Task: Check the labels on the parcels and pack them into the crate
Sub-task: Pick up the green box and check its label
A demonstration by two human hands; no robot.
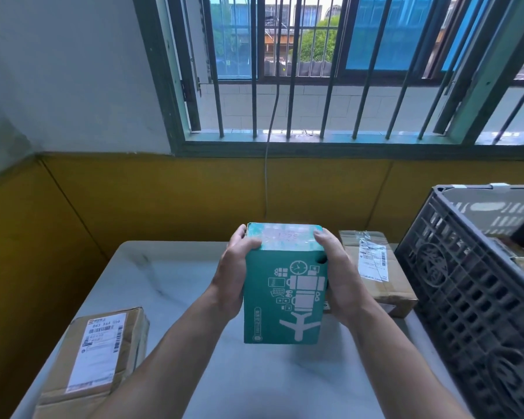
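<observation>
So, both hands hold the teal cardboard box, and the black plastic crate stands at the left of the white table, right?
Not quite. The head view shows the black plastic crate on the right of the white table, not the left. The left hand and right hand do hold the teal cardboard box.

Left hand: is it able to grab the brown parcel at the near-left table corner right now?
Likely not yet: the left hand grips the teal box together with the right hand. Nothing lies between it and the brown parcel.
</observation>
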